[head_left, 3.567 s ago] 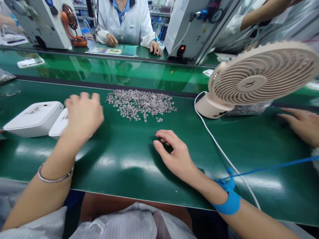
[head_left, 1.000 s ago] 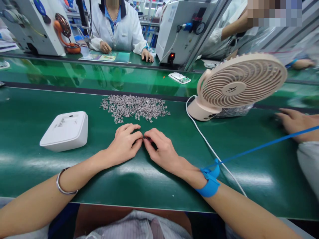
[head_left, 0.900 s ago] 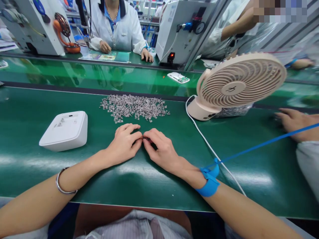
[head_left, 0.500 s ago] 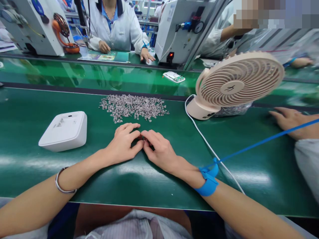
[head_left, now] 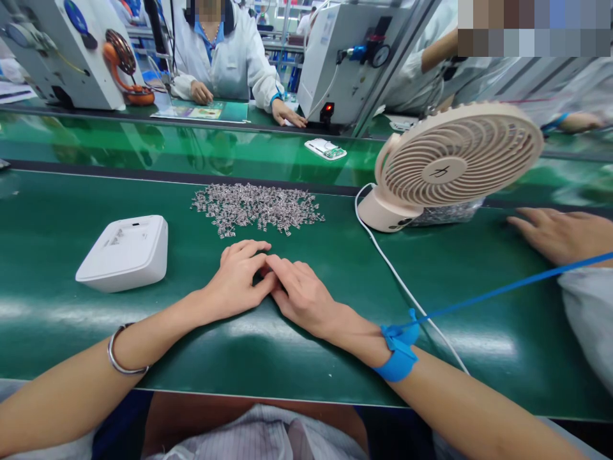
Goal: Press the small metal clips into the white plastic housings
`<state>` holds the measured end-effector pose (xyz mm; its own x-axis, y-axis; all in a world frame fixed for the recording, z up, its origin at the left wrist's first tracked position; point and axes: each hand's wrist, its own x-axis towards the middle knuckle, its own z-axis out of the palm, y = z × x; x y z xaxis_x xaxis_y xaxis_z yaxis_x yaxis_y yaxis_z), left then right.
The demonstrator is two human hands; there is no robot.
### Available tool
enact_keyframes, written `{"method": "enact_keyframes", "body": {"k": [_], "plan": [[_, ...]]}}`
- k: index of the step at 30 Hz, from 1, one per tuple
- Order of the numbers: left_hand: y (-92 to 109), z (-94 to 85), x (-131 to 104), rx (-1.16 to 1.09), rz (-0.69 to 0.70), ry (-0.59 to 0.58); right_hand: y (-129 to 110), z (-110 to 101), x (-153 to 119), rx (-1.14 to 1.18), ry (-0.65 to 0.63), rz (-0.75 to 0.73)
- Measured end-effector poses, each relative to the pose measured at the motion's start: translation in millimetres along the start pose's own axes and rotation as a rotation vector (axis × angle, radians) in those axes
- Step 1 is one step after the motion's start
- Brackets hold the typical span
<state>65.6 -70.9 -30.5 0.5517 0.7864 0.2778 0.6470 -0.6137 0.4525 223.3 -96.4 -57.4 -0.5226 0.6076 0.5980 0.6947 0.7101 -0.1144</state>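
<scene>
small metal parts (head_left: pixel 257 207) lay heaped in a loose pile on the green work mat (head_left: pixel 335 281), straight ahead of the two hands and just beyond their fingertips, the pile's long axis running left to right across the bench. the left hand (head_left: pixel 237 281) and right hand (head_left: pixel 301 295) rested on the mat with fingertips meeting between them, fingers drawn narrow together; whether a single piece was pinched there could not be told, since the fingers covered the spot. the left hand sat slightly nearer the pile's front edge, its index finger reaching toward the closest stray pieces, though it stayed apart from them. a white plastic housing (head_left: pixel 125 252) stood well to the left of the left hand. a beige desk fan (head_left: pixel 454 166) stood to the right beyond the pile, its white cord (head_left: pixel 407 291) trailing across the mat past the right wrist, which wore a blue grounding strap (head_left: pixel 397 354). a co-worker's hand (head_left: pixel 560 233) lay flat at the far right, and another person in a white coat (head_left: pixel 230 54) sat across the conveyor belt (head_left: pixel 191 147).
</scene>
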Motion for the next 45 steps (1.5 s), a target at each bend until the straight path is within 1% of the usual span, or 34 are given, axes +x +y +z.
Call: {"method": "enact_keyframes", "body": {"k": [5,11,18,24,29,37,41,45], "plan": [[-2.4,-0.1,0.4,-0.004,0.025,-0.015,0.5,0.3,2.1,-0.058,0.057,0.007],[-1.1,-2.1,1.9,-0.022,0.001,0.010,2.4,-2.2,5.1,0.004,-0.004,0.172],[1.1,-4.2,2.6,-0.072,-0.003,0.039,4.2,-3.8,6.5,0.097,-0.013,0.210],[1.3,-5.1,3.7,-0.117,-0.010,0.042,3.9,-6.3,7.8,0.114,0.022,0.208],[1.1,-5.5,3.7,-0.136,-0.017,0.041,3.4,-6.8,8.3,0.120,0.008,0.213],[2.7,-6.4,4.8,-0.206,-0.052,0.025,4.1,-5.1,7.7,0.114,0.034,0.192],[4.9,-6.4,4.4,-0.203,-0.095,0.027,4.3,-4.4,7.7,0.107,0.012,0.194],[5.2,-5.7,2.8,-0.177,-0.086,0.009,5.3,-2.5,6.2,0.119,-0.013,0.185]]}}
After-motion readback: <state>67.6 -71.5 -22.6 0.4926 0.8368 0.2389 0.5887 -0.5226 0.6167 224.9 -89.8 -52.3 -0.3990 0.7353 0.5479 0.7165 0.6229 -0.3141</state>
